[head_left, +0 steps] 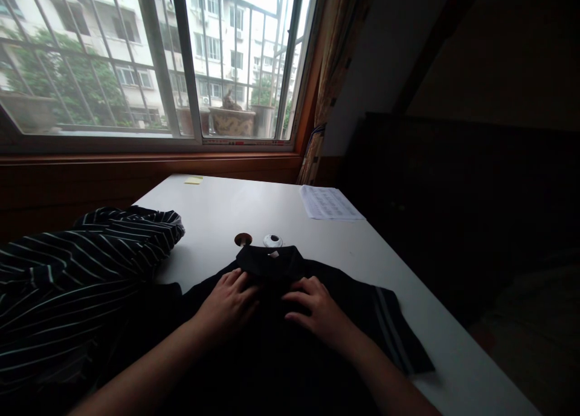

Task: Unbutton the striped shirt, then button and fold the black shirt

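A black collared shirt [276, 349] lies spread on the white table [212, 207], with its collar [249, 260] toward the window. Two pale stripes cross the sleeve on the right. My left hand [229, 304] rests on the shirt just below the left side of the collar, fingers stretched out and the tips partly lost in the dark cloth. On the other side, my right hand [319, 310] touches the shirt under the collar, its fingers apart and slightly bent. Neither hand visibly grips the fabric.
Black cloth with white stripes [90, 259] is heaped at the left. Printed sheets [330, 202] lie at the table's far right corner, and a yellow note [193, 179] at the far left. A round hole [243, 239] and a white ring [272, 240] sit beyond the collar.
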{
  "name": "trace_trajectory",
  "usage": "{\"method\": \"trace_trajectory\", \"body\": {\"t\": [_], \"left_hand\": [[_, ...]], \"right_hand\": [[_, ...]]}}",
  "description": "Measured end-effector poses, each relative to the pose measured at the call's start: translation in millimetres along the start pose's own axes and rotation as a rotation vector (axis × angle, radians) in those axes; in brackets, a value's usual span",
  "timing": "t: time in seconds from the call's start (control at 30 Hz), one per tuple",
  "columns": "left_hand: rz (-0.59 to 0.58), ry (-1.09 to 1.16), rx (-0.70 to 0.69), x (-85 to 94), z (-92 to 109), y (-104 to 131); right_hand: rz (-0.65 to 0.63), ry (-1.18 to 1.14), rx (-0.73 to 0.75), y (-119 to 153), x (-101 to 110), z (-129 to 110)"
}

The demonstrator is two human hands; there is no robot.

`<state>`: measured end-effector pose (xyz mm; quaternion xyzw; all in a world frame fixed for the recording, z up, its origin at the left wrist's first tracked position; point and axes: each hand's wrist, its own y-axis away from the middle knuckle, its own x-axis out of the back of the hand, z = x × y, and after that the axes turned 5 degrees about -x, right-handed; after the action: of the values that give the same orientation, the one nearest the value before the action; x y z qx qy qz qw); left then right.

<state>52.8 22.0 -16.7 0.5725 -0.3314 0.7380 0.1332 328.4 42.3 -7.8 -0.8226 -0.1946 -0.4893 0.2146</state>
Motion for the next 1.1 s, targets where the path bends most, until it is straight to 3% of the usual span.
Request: {"method": "trace_trajectory", "body": {"t": [0.27,0.47,0.53,1.1], "left_hand": [[0.016,0.049,-0.048,4.7,4.7,-1.9],[-0.040,0.230,-0.389,10.0,12.2,-3.1],[-0.070,0.230,-0.447,9.2,13.7,-2.4],[-0.053,0.274,-0.486,1.4,7.8,-1.6]], "right_hand": [[-0.027,0.009,0.024,-2.9,4.2,-15.3],[-0.030,0.015,0.015,-2.4,2.9,-14.1],[-0.025,-0.003,0.013,-2.7,1.3,-12.2],[-0.028,-0.028,-0.001,-3.2,0.6,-9.9]]}}
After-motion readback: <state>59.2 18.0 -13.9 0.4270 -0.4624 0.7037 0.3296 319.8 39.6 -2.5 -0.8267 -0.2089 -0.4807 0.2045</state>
